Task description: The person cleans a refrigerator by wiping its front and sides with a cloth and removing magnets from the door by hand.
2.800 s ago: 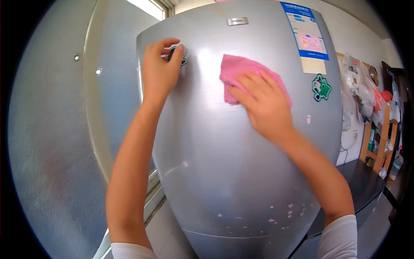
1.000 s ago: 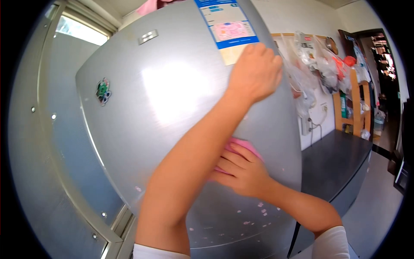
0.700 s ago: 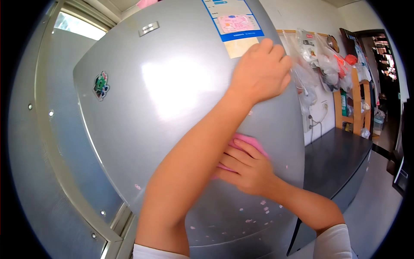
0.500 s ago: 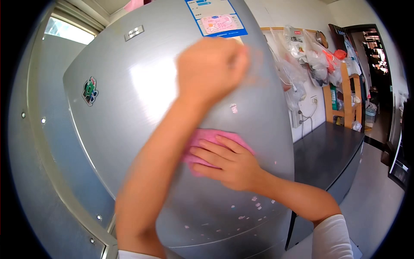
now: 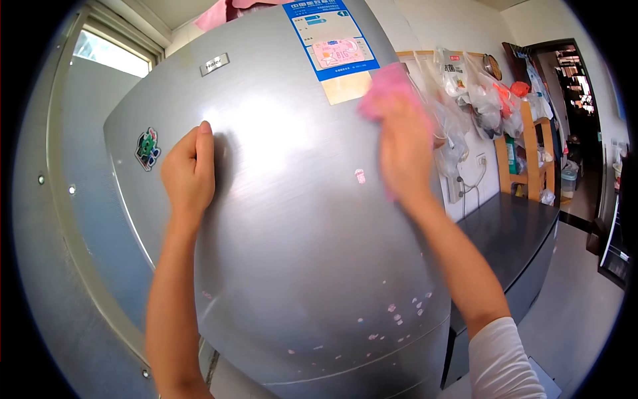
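A silver fridge door point(image 5: 292, 239) fills the middle of the head view. My left hand point(image 5: 189, 169) is closed in a fist before its upper left part; whatever it holds is hidden by the fingers. Just left of that fist, a green and black magnet point(image 5: 148, 149) sticks to the door. My right hand point(image 5: 404, 146), somewhat blurred, grips a pink cloth point(image 5: 393, 90) against the door's upper right edge. A blue and white label point(image 5: 332, 40) and a beige strip point(image 5: 347, 88) are left of the cloth. Below the strip is a small pink sticker point(image 5: 360, 176).
Pink sticker bits point(image 5: 392, 308) dot the lower door. On the right stand a dark cabinet point(image 5: 505, 233) and a wooden rack point(image 5: 531, 153), with plastic bags point(image 5: 482, 96) hanging on the wall. A grey panel with a metal frame point(image 5: 93, 199) borders the left side.
My left hand has swung from the door's right side to the left. My right hand has moved the cloth up to the right edge. The green star magnet seen earliest at right is gone from there.
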`<state>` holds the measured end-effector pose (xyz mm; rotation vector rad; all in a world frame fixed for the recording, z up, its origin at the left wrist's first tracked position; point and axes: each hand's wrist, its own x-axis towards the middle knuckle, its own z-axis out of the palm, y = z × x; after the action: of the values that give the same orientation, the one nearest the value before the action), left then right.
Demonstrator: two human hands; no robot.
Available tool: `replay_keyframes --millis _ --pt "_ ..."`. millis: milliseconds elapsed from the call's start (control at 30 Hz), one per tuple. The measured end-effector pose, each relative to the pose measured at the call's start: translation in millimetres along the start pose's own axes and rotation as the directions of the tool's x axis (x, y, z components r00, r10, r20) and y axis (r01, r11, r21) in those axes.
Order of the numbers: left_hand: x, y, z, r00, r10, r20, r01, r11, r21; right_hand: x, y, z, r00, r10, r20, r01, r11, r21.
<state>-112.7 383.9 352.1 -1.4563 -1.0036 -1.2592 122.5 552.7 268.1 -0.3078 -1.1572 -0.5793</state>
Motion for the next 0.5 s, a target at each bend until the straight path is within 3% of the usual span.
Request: replay_keyframes --millis 33,67,100,133,233,267,333,367,467,500 --pt "-0.2 -5.0 3.5 1.000 0.000 -0.006 0.000 1.000 -0.004 -13.4 -24.1 2.9 0.996 -0.038 0.080 0.033 0.997 0.063" --pt "0.2 -9.5 7.4 0.995 -0.032 -0.090 0.014 0.982 -0.186 -29.4 -45.3 9.9 0.979 -0.153 0.136 0.153 0.988 0.011" --pt "0.7 -12.2 9.0 0.983 -0.080 -0.163 0.016 0.932 -0.361 -39.2 -71.1 7.2 0.958 -0.233 0.169 0.215 0.969 0.118" --pt "1.3 -12.4 7.4 0.983 -0.082 -0.162 0.018 0.932 -0.363 -42.1 -90.0 4.3 0.930 -0.312 0.193 0.268 0.937 0.226" --pt "6.6 -4.5 -5.0 0.936 -0.325 -0.133 0.157 0.727 -0.668 -24.5 -101.5 15.0 0.885 -0.444 0.142 0.370 0.853 0.367" --pt "7.0 -3.7 -7.2 0.936 -0.324 -0.139 0.156 0.733 -0.662 -7.6 -98.9 19.9 0.906 -0.411 0.106 0.348 0.862 0.367" --pt "7.2 -4.4 -12.0 0.928 -0.370 -0.055 0.189 0.592 -0.783 32.0 -80.1 45.7 0.919 -0.394 -0.015 0.383 0.882 0.274" --pt "7.3 -5.0 -13.0 0.927 -0.372 -0.042 0.191 0.569 -0.800 56.4 -69.2 53.2 0.911 -0.411 0.031 0.390 0.885 0.253" --pt "9.7 -8.4 -17.7 0.929 -0.371 0.000 0.203 0.509 -0.837 88.1 -76.9 89.2 0.957 -0.218 -0.191 0.230 0.972 0.040" --pt "11.0 -10.8 -19.3 0.927 -0.375 -0.005 0.204 0.514 -0.833 87.9 -87.8 94.3 0.957 -0.218 -0.190 0.231 0.972 0.049"
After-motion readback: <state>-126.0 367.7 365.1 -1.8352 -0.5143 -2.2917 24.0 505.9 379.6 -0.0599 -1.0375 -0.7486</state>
